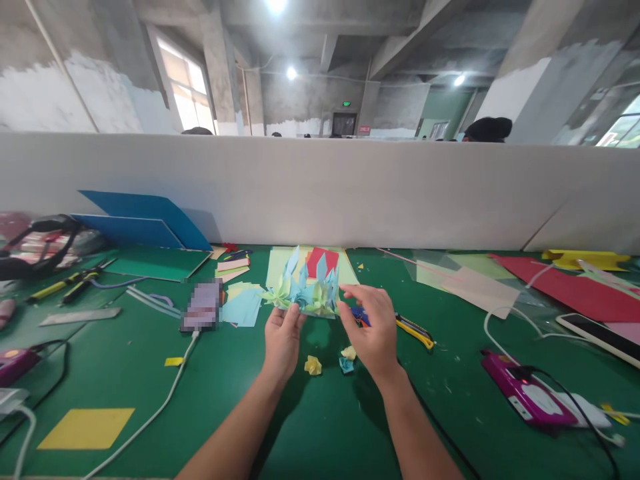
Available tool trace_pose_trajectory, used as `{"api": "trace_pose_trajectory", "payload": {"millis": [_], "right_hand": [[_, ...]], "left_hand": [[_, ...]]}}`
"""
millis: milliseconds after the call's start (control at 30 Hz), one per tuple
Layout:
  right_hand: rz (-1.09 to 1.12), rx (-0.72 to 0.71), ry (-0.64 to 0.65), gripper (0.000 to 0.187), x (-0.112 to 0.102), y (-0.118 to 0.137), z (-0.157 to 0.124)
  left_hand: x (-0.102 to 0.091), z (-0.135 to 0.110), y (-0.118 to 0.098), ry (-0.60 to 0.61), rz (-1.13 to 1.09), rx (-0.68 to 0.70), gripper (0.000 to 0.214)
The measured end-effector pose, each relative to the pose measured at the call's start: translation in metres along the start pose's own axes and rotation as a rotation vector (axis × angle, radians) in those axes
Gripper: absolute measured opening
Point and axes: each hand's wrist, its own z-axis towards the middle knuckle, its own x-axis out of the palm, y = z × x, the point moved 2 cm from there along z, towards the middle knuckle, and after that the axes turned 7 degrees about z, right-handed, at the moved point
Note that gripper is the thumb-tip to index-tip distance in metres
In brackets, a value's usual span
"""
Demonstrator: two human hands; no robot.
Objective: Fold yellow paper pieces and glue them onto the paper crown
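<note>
My left hand [284, 337] grips the lower edge of a folded-paper flower piece [301, 287], its thumb in front. Pale green blossoms and upright light blue points make up the piece, which is held above the green table. Beside its right end is my right hand [373, 320], thumb and fingers curved and apart; whether a fingertip touches the paper I cannot tell. Below, between my hands, lie a yellow folded-paper flower [313, 365], a small blue one [346, 365] and a pale yellow one [349, 353].
A yellow utility knife [415, 331] lies right of my right hand. Blue paper sheets [243, 307] and a charging phone [203, 305] are at the left. Further right sit a purple power bank [527, 393] and red card [565, 287]. A white partition [320, 193] closes the back.
</note>
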Motion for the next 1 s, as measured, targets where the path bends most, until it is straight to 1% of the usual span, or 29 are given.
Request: {"api": "trace_pose_trajectory", "payload": {"millis": [33,67,133,167,267,300,367,467,600,700,867,1000], "right_hand": [[-0.004,0.029,-0.028,0.018,-0.001,-0.007,-0.004],[0.000,0.061,-0.026,0.021,-0.002,-0.014,-0.007],[0.028,0.102,0.024,0.029,0.000,-0.025,-0.015],[0.036,0.103,0.080,0.037,0.002,-0.029,-0.018],[-0.022,0.038,0.219,0.064,0.011,-0.035,-0.025],[-0.050,0.000,0.239,0.069,0.014,-0.036,-0.027],[-0.081,-0.078,0.238,0.072,0.019,-0.036,-0.030],[-0.095,-0.142,0.172,0.069,0.022,-0.038,-0.032],[-0.118,-0.130,0.095,0.064,0.022,-0.041,-0.035],[-0.127,-0.119,0.072,0.059,0.023,-0.043,-0.037],[-0.141,-0.155,0.046,0.043,0.023,-0.043,-0.036],[-0.132,-0.160,0.027,0.041,0.021,-0.040,-0.034]], "left_hand": [[-0.001,0.001,-0.001,-0.005,-0.012,-0.003,0.036],[-0.002,0.001,-0.001,-0.009,-0.023,-0.007,0.036],[-0.002,0.002,-0.002,-0.013,-0.044,-0.019,0.036],[-0.002,0.002,-0.002,-0.014,-0.053,-0.024,0.035],[0.000,0.002,-0.003,-0.006,-0.067,-0.032,0.035],[0.001,0.002,-0.003,0.000,-0.068,-0.034,0.035],[0.003,0.002,-0.003,0.014,-0.066,-0.037,0.034],[0.006,0.001,-0.002,0.039,-0.054,-0.051,0.033],[0.005,0.000,0.001,0.063,-0.041,-0.071,0.034],[0.004,0.000,0.002,0.077,-0.036,-0.081,0.034],[0.003,0.002,0.002,0.091,-0.038,-0.085,0.031],[0.001,0.005,0.002,0.103,-0.036,-0.072,0.031]]}}
